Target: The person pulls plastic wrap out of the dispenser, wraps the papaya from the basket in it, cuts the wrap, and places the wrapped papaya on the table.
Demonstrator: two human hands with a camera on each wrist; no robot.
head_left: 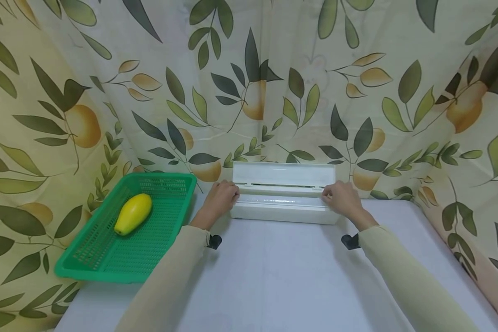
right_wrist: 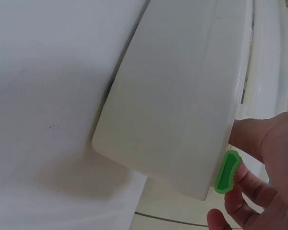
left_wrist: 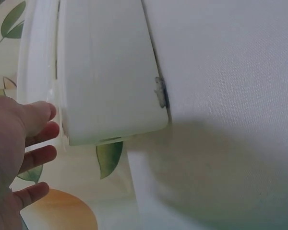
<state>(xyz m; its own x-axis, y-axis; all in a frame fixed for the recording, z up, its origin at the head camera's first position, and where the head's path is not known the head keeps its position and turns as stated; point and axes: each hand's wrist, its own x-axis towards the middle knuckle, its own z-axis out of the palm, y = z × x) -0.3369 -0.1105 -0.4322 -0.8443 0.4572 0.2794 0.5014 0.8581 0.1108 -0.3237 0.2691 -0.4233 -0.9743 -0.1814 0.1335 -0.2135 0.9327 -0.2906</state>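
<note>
A long white cling film dispenser (head_left: 285, 216) lies at the back of the table with its lid (head_left: 284, 173) raised. Glossy clear cling film (head_left: 280, 200) stretches across its top between the hands. At the left end, my left hand (head_left: 222, 199) pinches the film's edge between thumb and index finger; the other fingers are spread in the left wrist view. My right hand (head_left: 343, 199) pinches at the opposite end, its thumb behind the dispenser's edge in the right wrist view. A green end piece (right_wrist: 228, 171) on the dispenser sits beside the right fingers.
To the left, a green plastic basket (head_left: 166, 273) holds a yellow, papaya-like fruit (head_left: 133, 214). A white cloth covers the table (head_left: 282, 281). A leaf-and-fruit patterned curtain (head_left: 299, 92) hangs close behind the dispenser and along both sides.
</note>
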